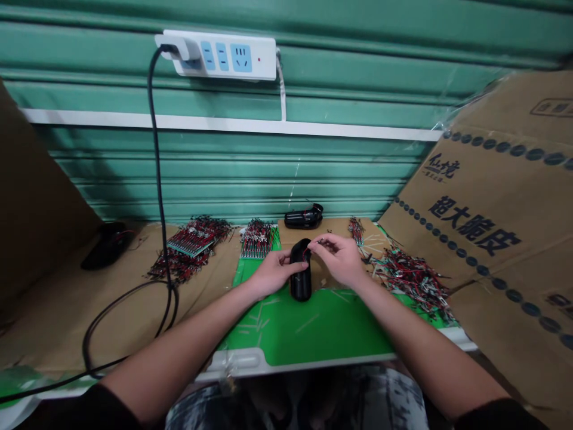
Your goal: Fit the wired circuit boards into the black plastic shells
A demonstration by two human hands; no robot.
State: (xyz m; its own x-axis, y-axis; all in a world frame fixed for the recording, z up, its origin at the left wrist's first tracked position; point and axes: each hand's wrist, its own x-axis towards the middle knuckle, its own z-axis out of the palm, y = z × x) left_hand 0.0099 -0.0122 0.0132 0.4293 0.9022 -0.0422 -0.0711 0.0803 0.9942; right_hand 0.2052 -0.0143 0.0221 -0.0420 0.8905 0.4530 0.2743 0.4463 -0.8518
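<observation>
A glossy black elongated plastic housing point(301, 285) stands over the green table top in front of me. My left hand point(274, 273) grips its upper part from the left, the thumb lying across its front. At its upper right, my right hand point(341, 258) pinches something small near a thin red wire point(306, 255); the fingertips hide most of it. Behind my hands a second black housing point(303, 217) lies on the cardboard by the wall, with a bit of red wire showing.
Bundles of red and black wired circuit boards point(191, 242) lie left, with another bundle point(256, 239) nearer the middle. A loose wire heap point(414, 280) sits right. A black cable point(157, 149) hangs from the power strip point(224, 55). Cardboard walls point(487, 221) flank the table.
</observation>
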